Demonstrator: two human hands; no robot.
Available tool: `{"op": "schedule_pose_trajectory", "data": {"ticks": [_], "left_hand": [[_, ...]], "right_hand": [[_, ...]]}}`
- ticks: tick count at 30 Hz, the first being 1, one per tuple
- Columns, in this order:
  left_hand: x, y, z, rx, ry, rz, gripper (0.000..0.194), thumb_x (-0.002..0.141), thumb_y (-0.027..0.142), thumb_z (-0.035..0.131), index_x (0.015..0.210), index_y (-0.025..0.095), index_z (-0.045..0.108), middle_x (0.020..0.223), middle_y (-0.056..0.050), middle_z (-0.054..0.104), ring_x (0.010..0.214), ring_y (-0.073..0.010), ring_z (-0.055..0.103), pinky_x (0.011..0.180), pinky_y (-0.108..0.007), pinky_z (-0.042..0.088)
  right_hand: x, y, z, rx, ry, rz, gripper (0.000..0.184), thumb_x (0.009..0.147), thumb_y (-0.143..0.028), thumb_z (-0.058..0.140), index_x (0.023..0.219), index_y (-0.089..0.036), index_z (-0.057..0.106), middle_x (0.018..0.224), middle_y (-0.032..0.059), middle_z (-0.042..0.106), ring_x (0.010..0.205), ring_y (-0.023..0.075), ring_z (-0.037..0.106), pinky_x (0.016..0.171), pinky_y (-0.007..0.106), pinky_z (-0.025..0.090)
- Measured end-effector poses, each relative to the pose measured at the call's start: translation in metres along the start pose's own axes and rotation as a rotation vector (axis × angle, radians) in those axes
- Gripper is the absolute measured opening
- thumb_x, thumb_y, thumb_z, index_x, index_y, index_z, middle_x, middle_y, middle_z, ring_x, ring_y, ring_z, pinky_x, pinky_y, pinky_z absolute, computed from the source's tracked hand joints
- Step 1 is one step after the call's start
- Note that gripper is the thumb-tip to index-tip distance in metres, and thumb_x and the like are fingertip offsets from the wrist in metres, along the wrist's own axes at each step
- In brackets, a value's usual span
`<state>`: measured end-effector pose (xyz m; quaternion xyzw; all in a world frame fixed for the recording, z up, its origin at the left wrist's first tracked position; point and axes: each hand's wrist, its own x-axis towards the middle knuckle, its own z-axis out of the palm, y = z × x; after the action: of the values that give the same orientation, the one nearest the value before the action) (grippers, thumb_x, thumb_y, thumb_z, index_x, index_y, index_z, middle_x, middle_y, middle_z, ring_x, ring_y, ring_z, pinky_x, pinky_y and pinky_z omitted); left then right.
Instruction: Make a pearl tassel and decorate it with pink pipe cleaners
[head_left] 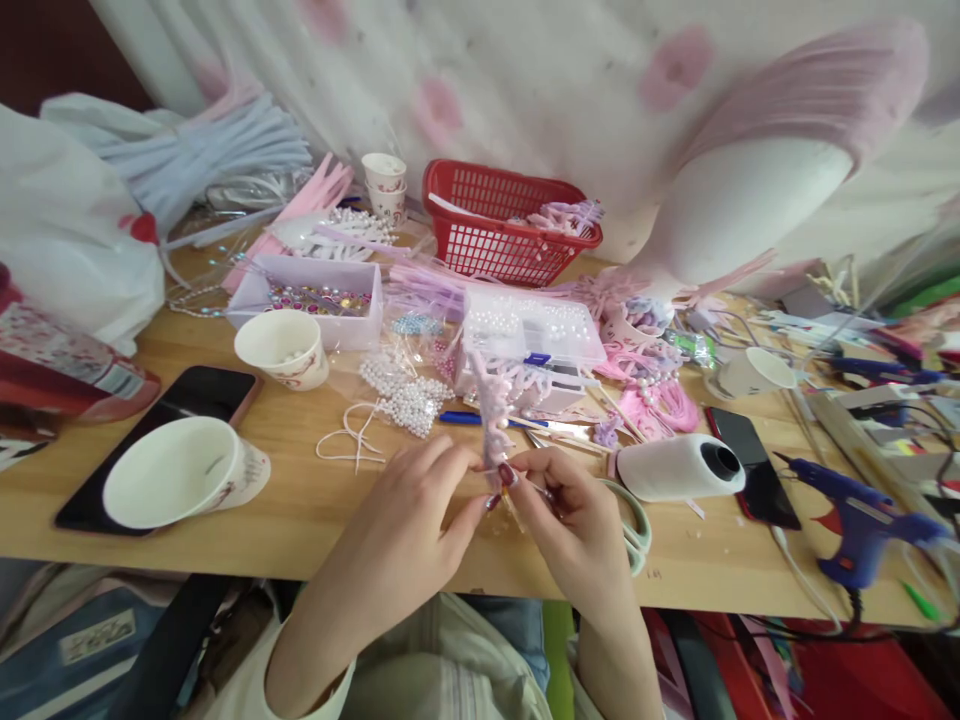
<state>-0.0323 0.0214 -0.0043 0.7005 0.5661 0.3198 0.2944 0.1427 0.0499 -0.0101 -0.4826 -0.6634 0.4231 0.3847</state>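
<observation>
Near the table's front edge, my left hand (pixel 420 515) and my right hand (pixel 574 515) meet, both closed in a pinch. Between their fingertips stands a pale lilac pipe-cleaner piece (pixel 495 415), fuzzy and upright, with pearl beads along it. Its lower end is mostly hidden by my fingers, and a small yellowish bit shows below them. Just beyond it lie a blue pen (pixel 459 418) and a heap of white pearl beads (pixel 412 395). The pale green scissor handles (pixel 637 535) lie beside my right hand, partly hidden by it.
A clear bead box (pixel 529 325) and a red basket (pixel 510 225) stand behind. Paper cups (pixel 184 470) and a phone (pixel 206 385) are on the left. To the right are a white thread cone (pixel 667 468), another phone (pixel 757 480) and a blue glue gun (pixel 855 520) with its cord.
</observation>
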Motion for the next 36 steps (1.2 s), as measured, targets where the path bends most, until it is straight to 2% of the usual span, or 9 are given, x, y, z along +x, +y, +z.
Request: {"op": "schedule_pose_trajectory", "data": {"ticks": [5,9,12,18,22,25,29,33,36], "left_hand": [[-0.007,-0.001,-0.002,-0.07,-0.043,-0.021,0.02,0.099,0.016,0.05,0.081,0.023,0.055,0.086,-0.002,0.063,0.082,-0.0219,0.062,0.076,-0.035,0.049],[-0.01,-0.003,0.001,-0.398,-0.068,-0.046,0.024,0.104,0.021,0.041,0.084,0.024,0.053,0.085,0.0,0.062,0.079,-0.0176,0.061,0.075,-0.029,0.049],[-0.011,-0.006,0.005,-0.484,-0.068,-0.045,0.026,0.106,0.025,0.039,0.083,0.024,0.052,0.088,-0.001,0.059,0.083,-0.0175,0.06,0.078,-0.028,0.048],[-0.014,-0.012,0.015,-0.607,-0.017,-0.102,0.025,0.105,0.029,0.042,0.083,0.024,0.053,0.092,-0.002,0.059,0.09,-0.0188,0.059,0.083,-0.03,0.046],[-0.017,-0.013,0.018,-0.636,0.025,-0.188,0.026,0.104,0.034,0.046,0.081,0.024,0.051,0.079,0.001,0.055,0.075,-0.0173,0.054,0.071,-0.028,0.043],[-0.021,-0.01,0.017,-0.665,0.03,-0.206,0.027,0.104,0.036,0.048,0.079,0.025,0.051,0.072,0.003,0.051,0.066,-0.0159,0.051,0.062,-0.026,0.042],[-0.028,0.001,0.011,-0.65,0.015,-0.176,0.024,0.103,0.036,0.051,0.082,0.026,0.054,0.083,-0.001,0.064,0.082,-0.0197,0.064,0.079,-0.03,0.052],[-0.035,0.014,0.001,-0.519,0.01,-0.146,0.022,0.104,0.036,0.05,0.086,0.027,0.059,0.091,-0.004,0.073,0.086,-0.0209,0.07,0.083,-0.031,0.057],[-0.039,0.018,-0.003,-0.414,0.068,-0.102,0.02,0.102,0.034,0.054,0.087,0.027,0.064,0.115,-0.008,0.078,0.111,-0.0264,0.073,0.092,-0.035,0.06]], "right_hand": [[-0.002,0.001,-0.004,0.066,-0.199,0.08,0.019,0.098,-0.034,0.064,0.088,-0.018,0.07,0.062,-0.006,0.046,0.056,0.0103,0.039,0.051,0.024,0.029],[-0.003,-0.001,-0.009,0.138,-0.328,0.166,0.023,0.1,-0.042,0.063,0.095,-0.02,0.069,0.071,-0.0028,0.055,0.063,0.0116,0.046,0.056,0.024,0.036],[-0.005,-0.002,-0.014,0.234,-0.34,0.291,0.031,0.097,-0.052,0.065,0.099,-0.021,0.063,0.07,-0.0044,0.055,0.056,0.0102,0.046,0.048,0.021,0.039],[-0.005,-0.002,-0.02,0.38,-0.348,0.498,0.045,0.092,-0.063,0.067,0.085,-0.019,0.059,0.059,-0.0089,0.048,0.039,0.0029,0.029,0.032,0.015,0.021],[-0.005,-0.002,-0.02,0.393,-0.332,0.528,0.047,0.087,-0.064,0.072,0.084,-0.019,0.059,0.059,-0.0106,0.041,0.041,0.0018,0.022,0.034,0.013,0.014],[-0.005,-0.002,-0.02,0.482,-0.325,0.536,0.043,0.085,-0.06,0.077,0.088,-0.022,0.056,0.063,-0.0112,0.041,0.043,0.0029,0.026,0.035,0.013,0.025],[-0.005,-0.001,-0.02,0.61,-0.361,0.48,0.037,0.086,-0.052,0.08,0.091,-0.023,0.057,0.071,-0.0078,0.048,0.05,0.0064,0.038,0.044,0.018,0.042],[-0.006,0.002,-0.016,0.586,-0.411,0.426,0.034,0.091,-0.051,0.075,0.09,-0.021,0.059,0.07,-0.0057,0.051,0.054,0.0082,0.044,0.052,0.021,0.044],[-0.009,0.001,-0.008,0.541,-0.459,0.356,0.03,0.094,-0.05,0.071,0.092,-0.021,0.064,0.073,-0.003,0.055,0.06,0.0108,0.046,0.057,0.024,0.043]]}}
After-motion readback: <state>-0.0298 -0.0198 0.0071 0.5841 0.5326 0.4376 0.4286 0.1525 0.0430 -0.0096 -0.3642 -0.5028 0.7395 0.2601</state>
